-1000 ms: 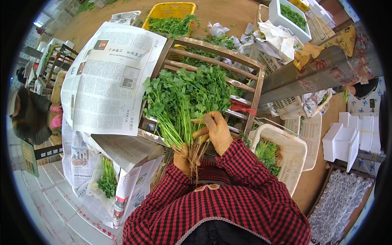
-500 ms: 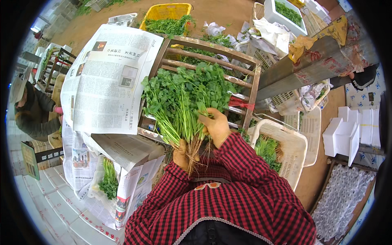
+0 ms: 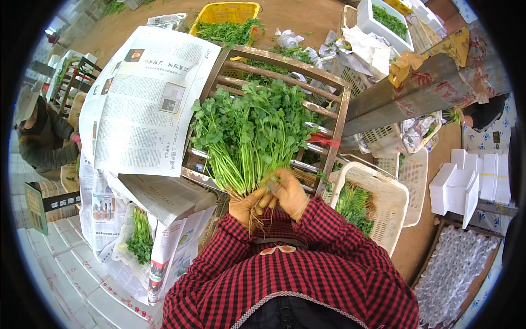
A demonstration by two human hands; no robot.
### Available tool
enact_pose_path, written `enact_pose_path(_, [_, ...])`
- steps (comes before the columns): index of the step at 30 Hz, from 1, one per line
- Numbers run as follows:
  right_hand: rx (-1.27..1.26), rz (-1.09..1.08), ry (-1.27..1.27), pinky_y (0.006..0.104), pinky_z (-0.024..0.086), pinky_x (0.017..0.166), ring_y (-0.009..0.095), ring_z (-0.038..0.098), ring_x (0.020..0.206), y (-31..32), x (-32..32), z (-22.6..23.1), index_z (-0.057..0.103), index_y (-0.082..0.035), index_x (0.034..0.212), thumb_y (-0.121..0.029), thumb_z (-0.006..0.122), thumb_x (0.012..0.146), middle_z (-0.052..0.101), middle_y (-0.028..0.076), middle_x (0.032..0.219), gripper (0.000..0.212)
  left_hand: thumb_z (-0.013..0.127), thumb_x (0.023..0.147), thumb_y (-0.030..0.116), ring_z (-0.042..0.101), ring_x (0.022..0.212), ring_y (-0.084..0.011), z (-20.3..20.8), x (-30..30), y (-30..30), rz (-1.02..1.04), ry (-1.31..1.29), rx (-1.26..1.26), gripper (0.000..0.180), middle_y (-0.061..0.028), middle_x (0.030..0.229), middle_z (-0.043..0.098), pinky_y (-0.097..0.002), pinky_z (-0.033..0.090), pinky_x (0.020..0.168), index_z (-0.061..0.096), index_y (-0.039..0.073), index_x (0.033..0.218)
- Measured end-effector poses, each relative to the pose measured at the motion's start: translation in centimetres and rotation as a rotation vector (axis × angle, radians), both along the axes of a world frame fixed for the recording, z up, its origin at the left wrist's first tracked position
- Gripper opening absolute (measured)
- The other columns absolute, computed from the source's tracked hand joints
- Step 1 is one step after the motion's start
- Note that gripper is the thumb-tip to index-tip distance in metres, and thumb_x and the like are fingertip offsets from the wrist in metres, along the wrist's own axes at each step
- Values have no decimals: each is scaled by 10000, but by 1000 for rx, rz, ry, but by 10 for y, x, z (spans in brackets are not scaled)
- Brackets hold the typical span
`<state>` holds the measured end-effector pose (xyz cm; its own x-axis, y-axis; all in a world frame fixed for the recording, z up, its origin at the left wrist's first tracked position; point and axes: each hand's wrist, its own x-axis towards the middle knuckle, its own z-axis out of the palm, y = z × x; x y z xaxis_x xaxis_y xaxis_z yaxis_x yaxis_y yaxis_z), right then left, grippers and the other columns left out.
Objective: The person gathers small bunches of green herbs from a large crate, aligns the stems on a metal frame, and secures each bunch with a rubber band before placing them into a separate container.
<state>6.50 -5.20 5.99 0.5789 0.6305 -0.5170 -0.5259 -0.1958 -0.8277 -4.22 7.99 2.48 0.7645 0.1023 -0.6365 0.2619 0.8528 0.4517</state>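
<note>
A large bunch of leafy greens [image 3: 249, 126] with thin pale stems lies over a slatted brown rack, its leaves pointing away from me and its roots toward me. My left hand [image 3: 247, 207] is closed round the root end, and a few brown roots hang below the fingers. Beside it, my right hand [image 3: 287, 193] pinches at the lower stems on the right side of the bunch, slightly blurred. The two hands nearly touch, so the stem ends between them are partly hidden.
The slatted rack [image 3: 344, 104] has a newspaper sheet [image 3: 148, 104] over its left side. Right of me stands a cream plastic basket [image 3: 392, 219] with more greens. A yellow crate [image 3: 227, 11] is beyond the rack. A metal beam [image 3: 416, 88] slants at right. Another person [image 3: 46, 137] works at far left.
My right hand has come down the stems toward the roots, close to my left hand. The left hand has shifted slightly up and its fingers now wrap the root end from below.
</note>
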Motion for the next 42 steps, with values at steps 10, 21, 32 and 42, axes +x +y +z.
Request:
enact_pose_path(10, [-63,444,170,258,356,403,100,477,423,-8,47,87,545,-9,1131,-150,511,1050,653,65,686,166,687,936,14,638,683,-111,-20,-13,0,-217,-41,795,132,-45,796,703,-274,486,559,721,5,1064])
enact_pose_path(21, [218,-24,-506,295,493,604,165,644,723,-4,155,246,545,-36,1283,-233,522,1034,696,134,905,318,663,988,55,571,487,-107,-8,-3,0,21,15,412,144,-47,651,654,-246,387,408,723,-70,1030])
enact_pose_path(32, [-336,57,-540,311,556,600,173,714,693,14,79,65,699,-143,1213,-307,698,962,733,89,799,299,692,979,96,645,561,-179,-9,-9,0,140,46,50,173,-164,912,740,-290,477,428,703,-66,1038])
enact_pose_path(42, [-684,248,-994,399,564,638,289,719,728,15,55,51,633,-249,1330,-432,652,950,732,92,807,422,545,1061,190,690,1036,-233,-42,-22,4,-180,-87,657,397,-153,1274,676,-347,584,855,504,-19,1396])
